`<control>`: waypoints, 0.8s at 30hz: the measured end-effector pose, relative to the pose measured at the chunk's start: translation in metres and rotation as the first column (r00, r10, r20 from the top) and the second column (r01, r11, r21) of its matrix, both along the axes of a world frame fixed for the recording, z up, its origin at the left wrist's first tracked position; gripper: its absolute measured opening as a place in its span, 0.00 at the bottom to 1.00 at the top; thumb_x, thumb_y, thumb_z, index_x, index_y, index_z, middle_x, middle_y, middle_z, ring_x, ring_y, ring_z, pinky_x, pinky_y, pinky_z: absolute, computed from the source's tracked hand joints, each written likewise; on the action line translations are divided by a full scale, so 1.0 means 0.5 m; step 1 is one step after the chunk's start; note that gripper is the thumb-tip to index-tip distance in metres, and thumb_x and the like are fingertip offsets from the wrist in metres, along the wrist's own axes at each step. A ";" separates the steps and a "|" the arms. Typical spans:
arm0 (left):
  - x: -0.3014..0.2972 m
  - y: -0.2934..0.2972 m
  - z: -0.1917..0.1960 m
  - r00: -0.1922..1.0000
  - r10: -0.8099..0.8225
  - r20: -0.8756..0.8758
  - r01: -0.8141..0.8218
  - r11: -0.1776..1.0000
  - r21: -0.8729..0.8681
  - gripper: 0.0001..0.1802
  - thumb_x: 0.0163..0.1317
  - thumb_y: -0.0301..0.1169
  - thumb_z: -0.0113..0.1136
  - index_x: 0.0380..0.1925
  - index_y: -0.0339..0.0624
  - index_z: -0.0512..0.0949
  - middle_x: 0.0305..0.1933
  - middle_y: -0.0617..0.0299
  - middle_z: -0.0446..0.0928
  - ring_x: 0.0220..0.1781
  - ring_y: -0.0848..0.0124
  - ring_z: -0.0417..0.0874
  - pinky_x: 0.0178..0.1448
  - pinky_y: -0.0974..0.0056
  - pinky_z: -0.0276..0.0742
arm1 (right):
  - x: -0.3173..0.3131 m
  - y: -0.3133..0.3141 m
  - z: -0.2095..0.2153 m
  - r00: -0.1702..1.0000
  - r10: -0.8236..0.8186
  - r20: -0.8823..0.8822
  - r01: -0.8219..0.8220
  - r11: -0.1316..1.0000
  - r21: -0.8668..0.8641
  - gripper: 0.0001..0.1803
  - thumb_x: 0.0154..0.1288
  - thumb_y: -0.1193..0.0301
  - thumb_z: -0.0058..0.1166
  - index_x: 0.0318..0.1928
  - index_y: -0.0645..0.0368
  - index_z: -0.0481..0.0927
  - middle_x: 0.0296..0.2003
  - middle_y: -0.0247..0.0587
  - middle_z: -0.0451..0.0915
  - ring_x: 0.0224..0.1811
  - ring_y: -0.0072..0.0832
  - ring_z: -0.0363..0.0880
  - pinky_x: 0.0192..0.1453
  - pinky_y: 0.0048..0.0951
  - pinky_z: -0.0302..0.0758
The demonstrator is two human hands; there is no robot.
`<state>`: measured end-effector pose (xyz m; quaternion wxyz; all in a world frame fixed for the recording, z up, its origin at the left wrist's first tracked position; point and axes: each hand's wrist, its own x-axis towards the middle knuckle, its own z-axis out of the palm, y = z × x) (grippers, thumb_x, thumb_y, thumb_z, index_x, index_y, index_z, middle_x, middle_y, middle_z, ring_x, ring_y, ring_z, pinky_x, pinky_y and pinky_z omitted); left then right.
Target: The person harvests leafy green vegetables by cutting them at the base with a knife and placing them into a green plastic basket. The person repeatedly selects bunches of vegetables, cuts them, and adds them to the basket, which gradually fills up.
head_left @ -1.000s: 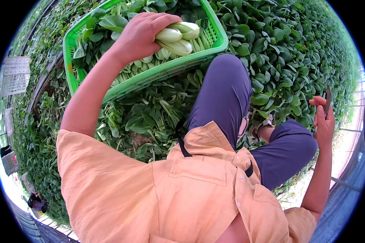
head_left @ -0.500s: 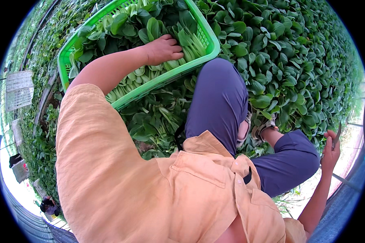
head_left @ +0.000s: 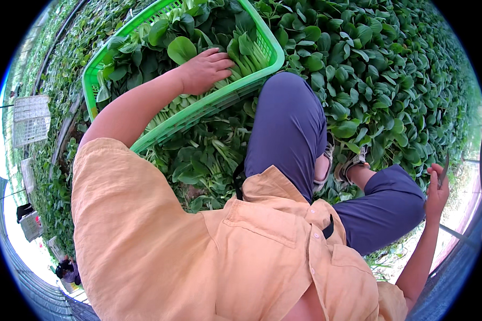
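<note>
My own orange shirt (head_left: pixel 198 251) fills the lower view and hides the ground under me. My left hand (head_left: pixel 206 69) lies palm down, fingers spread, on the leafy greens (head_left: pixel 182 48) packed in the green crate (head_left: pixel 268 51), with nothing gripped. My right hand (head_left: pixel 436 192) sits at the far right rim, its grip curled around a thin dark tool (head_left: pixel 445 166) too small to identify. Growing greens (head_left: pixel 369 64) surround my bent knee (head_left: pixel 289 123).

Support: a wide bed of leafy green plants (head_left: pixel 391 69), covering the ground.
On it: a green plastic crate (head_left: pixel 262 45), tilted, filled with cut leafy greens (head_left: pixel 182 37).
</note>
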<state>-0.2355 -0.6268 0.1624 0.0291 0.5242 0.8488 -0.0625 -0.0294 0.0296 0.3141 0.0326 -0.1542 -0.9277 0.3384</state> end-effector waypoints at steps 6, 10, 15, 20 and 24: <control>0.041 0.024 0.015 0.990 0.026 -0.141 -0.036 0.997 -0.069 0.16 0.49 0.28 0.58 0.41 0.48 0.77 0.44 0.67 0.70 0.52 0.68 0.72 0.58 0.59 0.68 | 0.003 0.002 -0.012 1.000 0.021 -0.005 -0.021 0.999 0.038 0.15 0.75 0.64 0.49 0.56 0.57 0.77 0.42 0.31 0.82 0.21 0.08 0.59 0.24 0.14 0.57; 0.033 0.006 0.025 0.999 0.051 -0.011 -0.051 0.999 0.006 0.14 0.50 0.27 0.57 0.40 0.48 0.76 0.39 0.64 0.68 0.46 0.65 0.75 0.46 0.60 0.75 | 0.018 0.005 -0.011 0.999 0.024 -0.034 -0.021 0.997 0.073 0.15 0.75 0.65 0.49 0.56 0.56 0.77 0.41 0.29 0.82 0.22 0.08 0.60 0.24 0.14 0.57; 0.024 0.012 -0.027 0.996 0.061 0.072 -0.065 0.996 0.056 0.13 0.53 0.26 0.56 0.41 0.49 0.75 0.40 0.60 0.68 0.43 0.62 0.77 0.45 0.61 0.79 | 0.023 0.010 -0.014 0.998 -0.005 -0.064 0.008 0.999 0.044 0.14 0.75 0.65 0.49 0.55 0.56 0.77 0.39 0.27 0.82 0.21 0.07 0.58 0.22 0.14 0.55; 0.008 0.027 -0.046 0.994 0.104 0.032 -0.106 0.994 0.041 0.15 0.53 0.26 0.56 0.43 0.48 0.76 0.45 0.59 0.71 0.46 0.61 0.78 0.46 0.59 0.80 | 0.022 0.027 -0.024 0.996 0.040 0.077 -0.048 0.993 0.112 0.14 0.75 0.67 0.49 0.54 0.61 0.77 0.42 0.36 0.82 0.48 0.22 0.79 0.53 0.24 0.72; 0.028 0.037 0.005 0.968 0.190 0.162 -0.205 0.976 0.079 0.17 0.53 0.26 0.57 0.46 0.49 0.76 0.48 0.59 0.73 0.49 0.61 0.78 0.48 0.57 0.79 | 0.018 0.049 -0.023 0.993 0.117 0.002 -0.116 0.978 0.173 0.14 0.74 0.67 0.50 0.53 0.60 0.77 0.40 0.36 0.82 0.44 0.21 0.79 0.49 0.24 0.73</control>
